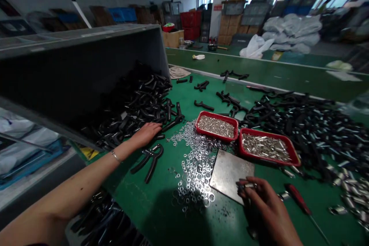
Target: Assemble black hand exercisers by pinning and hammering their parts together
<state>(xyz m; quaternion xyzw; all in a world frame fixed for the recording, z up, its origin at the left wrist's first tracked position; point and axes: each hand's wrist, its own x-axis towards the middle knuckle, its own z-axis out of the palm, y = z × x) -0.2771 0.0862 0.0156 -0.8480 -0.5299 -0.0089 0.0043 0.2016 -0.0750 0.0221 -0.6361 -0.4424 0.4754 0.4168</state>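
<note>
My left hand [147, 133] reaches to the edge of a pile of black plastic parts [144, 103] spilling from a grey crate; its fingers lie over the parts, and whether they grip one is hidden. A small metal piece with ridges [250, 185] is pinched in my right hand [259, 194], at the right edge of a flat metal plate [230, 173]. Dark fingertips or a black part show beside that piece. An assembled black part with two legs [150, 159] lies below my left hand. Many metal rings [197, 173] are scattered left of the plate.
Two red trays, one with tiny metal pieces [216, 126] and one with metal cylinders [266, 147], stand behind the plate. A red-handled screwdriver [300, 199] lies at right. Black parts with metal pins [305, 127] are heaped behind it. The grey crate [165, 52] lies on its side at left.
</note>
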